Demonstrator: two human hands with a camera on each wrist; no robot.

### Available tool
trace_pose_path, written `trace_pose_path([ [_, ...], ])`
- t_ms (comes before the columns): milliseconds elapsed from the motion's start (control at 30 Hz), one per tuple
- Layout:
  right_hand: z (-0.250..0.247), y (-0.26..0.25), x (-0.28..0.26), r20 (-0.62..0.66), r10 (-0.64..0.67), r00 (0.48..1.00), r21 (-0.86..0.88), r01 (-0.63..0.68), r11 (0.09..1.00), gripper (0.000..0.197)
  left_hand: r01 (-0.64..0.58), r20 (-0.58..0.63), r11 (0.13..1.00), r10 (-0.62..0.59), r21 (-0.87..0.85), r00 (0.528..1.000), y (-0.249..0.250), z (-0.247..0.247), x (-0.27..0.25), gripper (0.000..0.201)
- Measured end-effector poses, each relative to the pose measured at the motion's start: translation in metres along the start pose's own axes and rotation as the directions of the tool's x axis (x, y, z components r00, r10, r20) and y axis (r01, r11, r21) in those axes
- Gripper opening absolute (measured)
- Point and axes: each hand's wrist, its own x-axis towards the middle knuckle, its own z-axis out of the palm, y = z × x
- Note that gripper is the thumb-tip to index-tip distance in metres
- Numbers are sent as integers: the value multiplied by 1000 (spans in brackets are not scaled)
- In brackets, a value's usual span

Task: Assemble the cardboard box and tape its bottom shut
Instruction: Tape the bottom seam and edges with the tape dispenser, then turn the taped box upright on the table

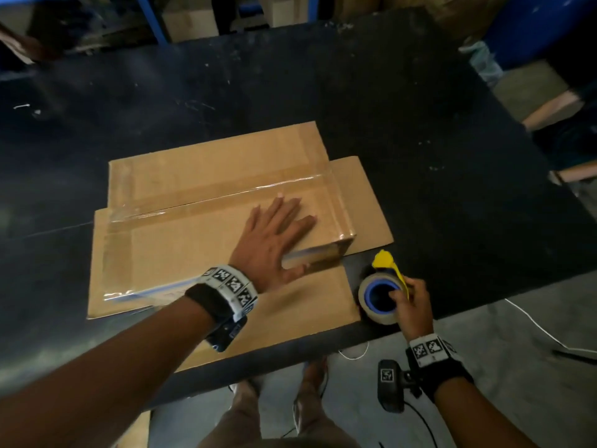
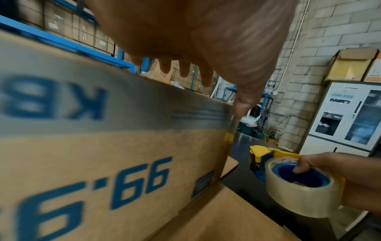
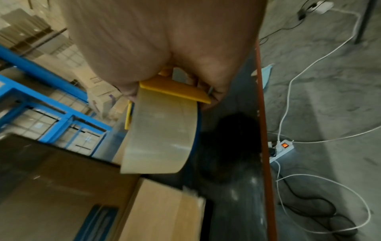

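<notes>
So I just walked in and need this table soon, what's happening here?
A person is taping up a cardboard box on the black table. The box stands bottom-up with its flaps closed and clear tape already along the centre seam and the end edges. The left hand lies flat on top of it, fingers spread. The right hand grips a tape dispenser at the table's near edge, beside the box.

On my left wrist feed I read blue print on the cardboard box [image 2: 103, 146] side, upside down: "KB" at about 9 o'clock and "99.6" toward 7 o'clock. The finer print beside it is too blurred.
</notes>
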Motion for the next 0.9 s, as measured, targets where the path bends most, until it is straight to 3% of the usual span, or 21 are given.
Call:
trace_pose_path([
  [200,-11,15,39,-87,17,996,-161,-31,987,31,53,11,984,-56,168,998,3,29,17,87],
  [333,-12,27,48,-49,8,999,-258,-20,966,34,53,6,985,-55,163,998,-10,26,-6,87],
  [500,-11,32,47,3,-19,1000,-281,19,959,24,68,23,988,-72,138,997,-24,18,-33,87],
  [633,-17,20,42,-28,14,1000,-323,-22,946,53,83,48,996,-84,19,995,-23,7,-37,84],
  [767,-22,-29,35,-156,-193,969,-387,120,914,61,164,-46,964,-178,-207,983,-30,-14,-47,86],
  [900,-2,-120,29,-88,-386,918,-375,329,867,66,262,-217,914,-337,-310,916,-74,-44,-65,83],
])
